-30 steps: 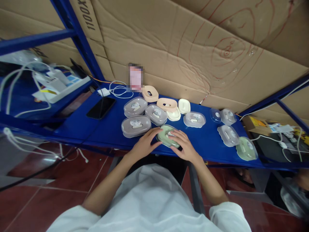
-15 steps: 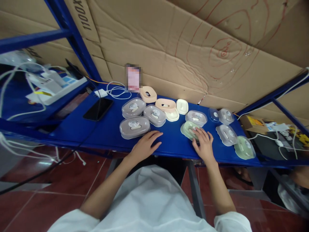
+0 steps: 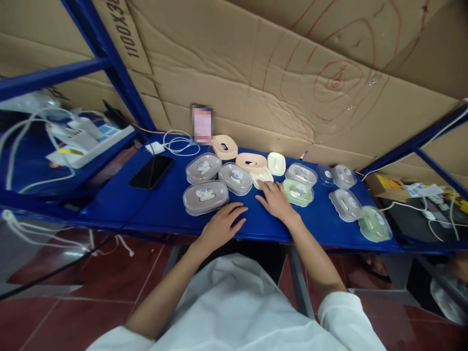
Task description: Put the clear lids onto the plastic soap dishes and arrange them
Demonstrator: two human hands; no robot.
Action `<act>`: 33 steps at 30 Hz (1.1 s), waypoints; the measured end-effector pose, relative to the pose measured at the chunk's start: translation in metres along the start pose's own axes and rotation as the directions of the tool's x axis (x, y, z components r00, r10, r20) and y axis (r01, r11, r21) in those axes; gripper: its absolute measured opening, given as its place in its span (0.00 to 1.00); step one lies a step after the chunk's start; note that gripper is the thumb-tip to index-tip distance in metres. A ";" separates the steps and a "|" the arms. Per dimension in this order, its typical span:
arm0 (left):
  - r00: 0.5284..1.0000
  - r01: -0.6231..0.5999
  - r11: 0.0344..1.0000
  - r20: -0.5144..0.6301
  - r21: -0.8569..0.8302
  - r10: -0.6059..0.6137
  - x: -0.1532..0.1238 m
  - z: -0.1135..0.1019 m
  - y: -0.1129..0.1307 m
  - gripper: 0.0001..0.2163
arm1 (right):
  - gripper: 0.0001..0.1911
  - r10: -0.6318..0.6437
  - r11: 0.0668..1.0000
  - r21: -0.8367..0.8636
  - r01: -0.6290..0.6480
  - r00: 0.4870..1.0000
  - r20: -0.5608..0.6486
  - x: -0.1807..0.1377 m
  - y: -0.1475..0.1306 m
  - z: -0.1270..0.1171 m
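My right hand [image 3: 276,200] reaches to the cream dish [image 3: 263,181], its fingertips at the near edge with fingers apart. Just right of that hand lies a green lidded soap box [image 3: 300,192] with a clear cover. My left hand [image 3: 224,223] rests on the blue table, fingers spread, holding nothing. Beyond it stand a grey lidded box [image 3: 197,204] and two more grey ones [image 3: 234,176] behind. Two peach oval pieces [image 3: 251,161] with centre holes sit at the back, beside another cream dish [image 3: 276,164].
To the right stand grey boxes [image 3: 345,204], a clear lid [image 3: 324,174] and a green box [image 3: 375,225]. On the left lie a black phone [image 3: 151,171] and a white charger with cable [image 3: 155,147]. A cardboard wall [image 3: 226,73] closes off the back. Another person's foot [image 3: 375,265] shows below right.
My right hand has left the green box and moved left to the cream dish. The green box now sits slightly farther right and straighter. My left hand has hardly moved.
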State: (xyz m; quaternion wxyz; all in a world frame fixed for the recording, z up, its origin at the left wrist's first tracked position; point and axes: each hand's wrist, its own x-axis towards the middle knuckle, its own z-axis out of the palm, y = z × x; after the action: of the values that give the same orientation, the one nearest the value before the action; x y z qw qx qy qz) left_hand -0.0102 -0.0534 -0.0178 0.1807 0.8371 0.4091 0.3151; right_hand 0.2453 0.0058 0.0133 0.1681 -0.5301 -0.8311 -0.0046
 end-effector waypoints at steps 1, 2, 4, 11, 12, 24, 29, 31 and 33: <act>1.000 0.001 1.000 0.004 0.005 -0.001 0.000 -0.001 0.001 0.16 | 0.26 0.002 1.000 0.002 -0.002 1.000 0.003 -0.004 0.000 0.000; 1.000 0.000 1.000 0.012 0.009 -0.001 0.000 -0.002 0.001 0.17 | 0.25 0.006 1.000 0.004 -0.006 1.000 0.000 -0.012 -0.002 -0.001; 0.999 -0.010 1.000 0.036 0.009 0.010 0.000 -0.004 0.003 0.19 | 0.21 0.021 1.000 0.003 -0.021 1.000 -0.012 -0.032 -0.007 -0.004; 0.994 -0.091 0.995 0.066 0.040 0.088 0.004 -0.008 0.006 0.22 | 0.23 -0.076 0.971 0.228 0.065 0.996 0.038 -0.098 -0.027 -0.029; 0.993 -0.102 0.993 0.068 0.060 0.097 0.004 -0.007 0.005 0.20 | 0.23 -0.108 0.959 0.271 0.087 0.992 0.060 -0.097 -0.025 -0.033; 0.987 -0.162 0.984 -0.006 0.080 0.163 0.002 -0.008 0.005 0.06 | 0.21 0.013 0.999 -0.033 -0.013 1.000 -0.014 0.055 0.003 -0.003; 0.993 -0.109 0.989 -0.026 0.097 0.112 0.000 -0.007 0.006 0.16 | 0.17 0.028 0.999 -0.037 -0.030 0.998 -0.048 0.011 -0.010 -0.026; 0.994 -0.086 0.990 -0.054 0.113 0.093 -0.001 -0.005 0.005 0.21 | 0.17 0.020 1.000 -0.006 -0.020 0.996 -0.087 -0.022 -0.019 -0.035; 0.993 -0.087 0.988 -0.065 0.128 0.096 -0.001 -0.005 0.004 0.24 | 0.17 -0.014 0.998 0.059 0.020 0.994 -0.110 -0.051 -0.029 -0.038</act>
State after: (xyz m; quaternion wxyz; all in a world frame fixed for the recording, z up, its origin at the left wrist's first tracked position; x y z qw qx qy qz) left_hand -0.0117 -0.0568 -0.0119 0.0985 0.8529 0.3954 0.3265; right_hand 0.2500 -0.0586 0.0397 0.2295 -0.5167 -0.8248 -0.0101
